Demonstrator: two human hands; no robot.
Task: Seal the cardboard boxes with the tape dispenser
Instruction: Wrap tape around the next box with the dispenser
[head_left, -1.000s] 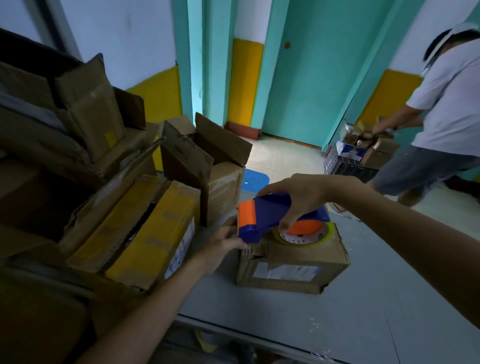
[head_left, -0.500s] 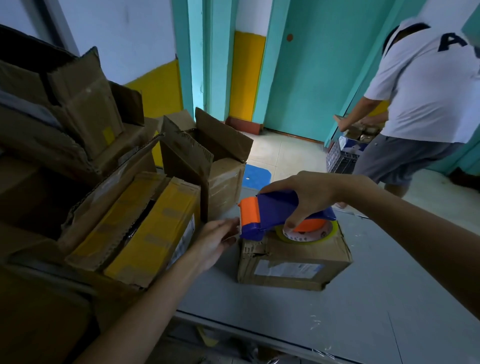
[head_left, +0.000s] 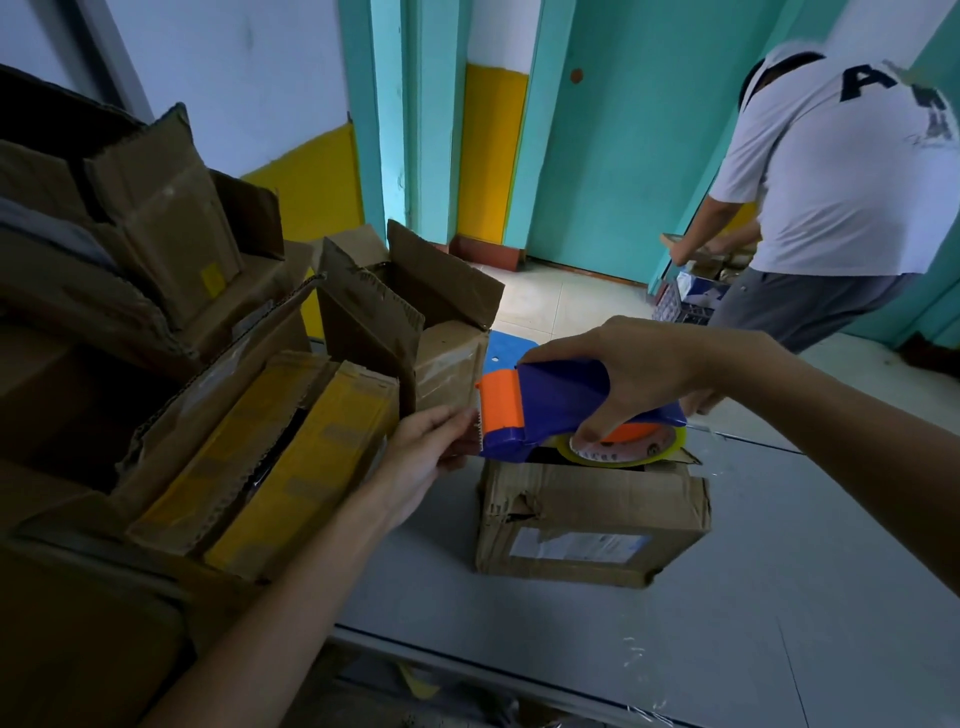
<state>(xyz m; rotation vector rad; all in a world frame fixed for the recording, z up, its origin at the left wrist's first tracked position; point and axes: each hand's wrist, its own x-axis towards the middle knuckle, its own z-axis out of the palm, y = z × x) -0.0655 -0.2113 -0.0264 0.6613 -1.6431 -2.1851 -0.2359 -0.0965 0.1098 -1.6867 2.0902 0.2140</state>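
Head view. The right hand (head_left: 639, 384) is grasping the blue and orange tape dispenser (head_left: 545, 410) from above, its fingers (head_left: 589, 431) curling down over the blue body to the tape roll (head_left: 621, 454). The dispenser is resting on top of a closed, dented cardboard box (head_left: 592, 525), which is sitting on the grey counter (head_left: 727, 649) and showing a white label on its near side. The left hand (head_left: 431, 452) is reaching to the toothed orange front of the dispenser, its fingertips (head_left: 465, 421) touching that edge; whether they are pinching a tape end cannot be told. A pile of further cardboard boxes (head_left: 291, 441) is crowding the left side, with one open-flapped box (head_left: 415, 312) standing just behind the left hand. A second person (head_left: 841, 182) in a white shirt is bending over a crate (head_left: 680, 306) on the floor at the right rear.
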